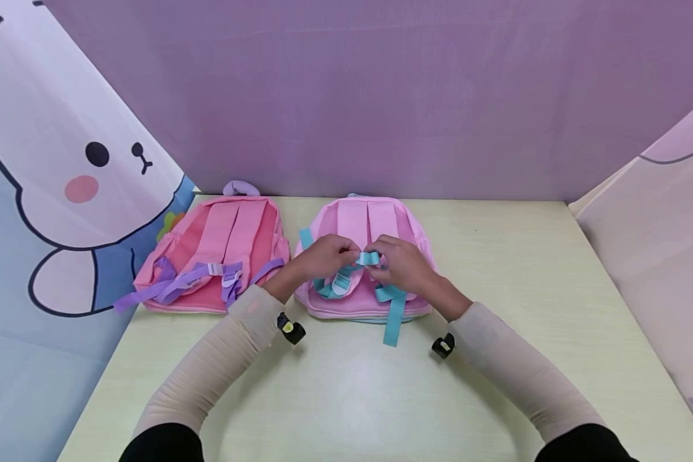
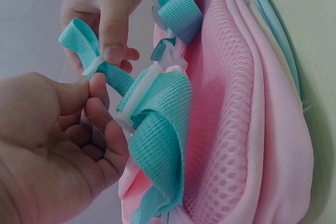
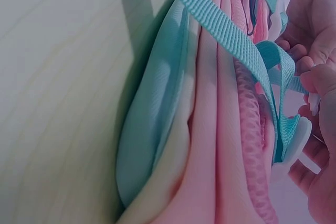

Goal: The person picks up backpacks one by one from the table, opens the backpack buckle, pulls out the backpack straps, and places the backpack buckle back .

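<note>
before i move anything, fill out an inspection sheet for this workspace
Surface: pale flat wood-grained table
Job's things: light-pink fabric backpack; turquoise woven strap with white slider
Clutter: coral-pink fabric backpack with purple woven straps, left of the light-pink one
Hands: left hand and right hand both pinch the turquoise strap
Cables: nothing seen
Surroundings: plain purple backdrop behind; white cartoon-character print at left

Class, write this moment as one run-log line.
left hand: pinches teal strap; right hand: pinches same strap; light-pink backpack: on table; coral backpack: alongside
</note>
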Motion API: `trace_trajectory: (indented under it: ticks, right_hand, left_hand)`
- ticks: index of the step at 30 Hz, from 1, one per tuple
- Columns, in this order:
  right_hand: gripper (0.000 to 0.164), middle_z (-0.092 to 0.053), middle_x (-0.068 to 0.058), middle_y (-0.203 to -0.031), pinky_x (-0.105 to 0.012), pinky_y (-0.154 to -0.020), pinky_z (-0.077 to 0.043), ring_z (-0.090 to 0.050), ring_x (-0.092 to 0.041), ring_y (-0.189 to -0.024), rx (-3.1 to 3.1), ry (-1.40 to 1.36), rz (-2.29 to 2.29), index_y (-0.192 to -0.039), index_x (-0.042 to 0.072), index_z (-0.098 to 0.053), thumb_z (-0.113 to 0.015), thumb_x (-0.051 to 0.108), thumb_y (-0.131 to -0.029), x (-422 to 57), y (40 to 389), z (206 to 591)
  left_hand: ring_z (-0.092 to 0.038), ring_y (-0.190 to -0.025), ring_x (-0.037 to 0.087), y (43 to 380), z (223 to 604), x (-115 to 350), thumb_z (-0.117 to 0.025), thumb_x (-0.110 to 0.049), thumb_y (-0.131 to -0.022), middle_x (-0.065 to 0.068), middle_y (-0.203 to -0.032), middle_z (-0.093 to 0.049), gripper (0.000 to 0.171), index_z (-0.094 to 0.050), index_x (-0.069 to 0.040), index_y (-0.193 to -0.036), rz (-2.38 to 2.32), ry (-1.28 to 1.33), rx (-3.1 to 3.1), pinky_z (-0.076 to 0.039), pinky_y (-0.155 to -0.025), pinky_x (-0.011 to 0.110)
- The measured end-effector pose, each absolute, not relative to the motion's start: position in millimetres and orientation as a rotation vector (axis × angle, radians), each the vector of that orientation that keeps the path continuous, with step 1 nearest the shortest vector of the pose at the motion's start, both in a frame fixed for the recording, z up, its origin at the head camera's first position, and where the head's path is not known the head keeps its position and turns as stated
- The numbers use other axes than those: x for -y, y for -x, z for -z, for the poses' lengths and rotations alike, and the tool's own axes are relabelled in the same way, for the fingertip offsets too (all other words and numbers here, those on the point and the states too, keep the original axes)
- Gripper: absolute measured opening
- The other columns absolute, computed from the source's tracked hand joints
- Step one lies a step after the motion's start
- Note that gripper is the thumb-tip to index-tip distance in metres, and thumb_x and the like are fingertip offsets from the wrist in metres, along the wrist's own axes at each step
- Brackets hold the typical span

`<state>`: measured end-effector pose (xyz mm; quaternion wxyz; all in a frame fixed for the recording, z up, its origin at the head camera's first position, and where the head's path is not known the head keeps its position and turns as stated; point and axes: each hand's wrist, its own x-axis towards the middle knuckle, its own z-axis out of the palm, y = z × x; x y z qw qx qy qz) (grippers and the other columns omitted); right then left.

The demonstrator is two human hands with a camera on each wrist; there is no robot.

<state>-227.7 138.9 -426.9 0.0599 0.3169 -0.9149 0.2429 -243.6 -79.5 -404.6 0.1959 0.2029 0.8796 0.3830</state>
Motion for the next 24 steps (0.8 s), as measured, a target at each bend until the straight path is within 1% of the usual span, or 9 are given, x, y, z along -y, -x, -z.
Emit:
trace_trajectory:
  ticks: [8,14,18,24]
  right_hand:
    - [0.036,-0.066,-0.002,-0.095,-0.029,-0.074,-0.053,-0.058,-0.016,-0.081,2.781,-0.947,-0.699,-0.115,0.010,-0.072,-0.084,0.021,-0.083,-137.4,228.9,427.5]
    - [0.036,-0.066,-0.002,-0.094,-0.028,-0.073,-0.053,-0.057,-0.014,-0.079,2.786,-0.936,-0.701,-0.115,0.010,-0.072,-0.084,0.021,-0.083,-137.2,228.8,426.0]
    - [0.037,-0.067,-0.002,-0.096,-0.028,-0.073,-0.053,-0.058,-0.016,-0.080,2.786,-0.936,-0.704,-0.116,0.010,-0.072,-0.084,0.022,-0.083,-137.6,228.3,425.5]
    - [0.035,-0.067,-0.004,-0.098,-0.030,-0.076,-0.055,-0.063,-0.022,-0.084,2.767,-0.968,-0.749,-0.116,0.009,-0.070,-0.081,0.023,-0.086,-137.0,229.0,426.6]
  left_hand:
    - [-0.057,-0.080,0.021,244.0,407.2,79.7,-0.059,-0.025,-0.104,0.005,-0.091,-0.066,0.018,-0.072,-0.013,-0.108,-1.091,-0.548,-2.487,-0.048,-0.070,0.028]
    - [-0.059,-0.086,0.021,244.1,407.7,80.6,-0.060,-0.028,-0.104,0.003,-0.094,-0.066,0.020,-0.073,-0.015,-0.111,-1.106,-0.515,-2.469,-0.050,-0.073,0.028]
    - [-0.060,-0.089,0.021,244.8,407.1,80.2,-0.060,-0.033,-0.103,0.003,-0.096,-0.067,0.022,-0.073,-0.016,-0.111,-1.122,-0.502,-2.443,-0.050,-0.073,0.028]
    - [-0.059,-0.085,0.022,245.2,406.5,80.2,-0.061,-0.033,-0.103,0.004,-0.094,-0.065,0.021,-0.073,-0.017,-0.109,-1.123,-0.481,-2.417,-0.050,-0.069,0.027]
